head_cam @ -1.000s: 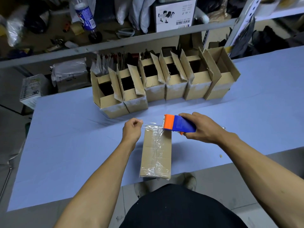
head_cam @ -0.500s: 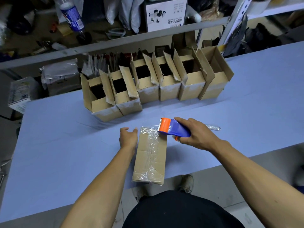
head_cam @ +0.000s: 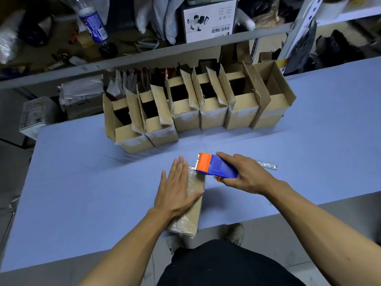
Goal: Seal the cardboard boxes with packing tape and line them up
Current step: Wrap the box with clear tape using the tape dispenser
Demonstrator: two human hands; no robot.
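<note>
1. Box point(head_cam: 193, 211) lies taped on the near edge of the blue table point(head_cam: 82, 193), under the flat, straight-fingered left hand point(head_cam: 177, 188).
2. Right hand point(head_cam: 243, 176) grasps the tape dispenser point(head_cam: 214, 167) at the box's far end.
3. Six open boxes point(head_cam: 193, 114) stand in a row beyond.
4. A crumpled tape strip point(head_cam: 266, 164) lies right of the hand.

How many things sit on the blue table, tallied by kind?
Open brown cardboard boxes in the back row: 6
Taped brown cardboard box under the flat left hand: 1
Blue and orange plastic tape dispenser in the right hand: 1
Crumpled strip of clear tape: 1
Total: 9
</note>
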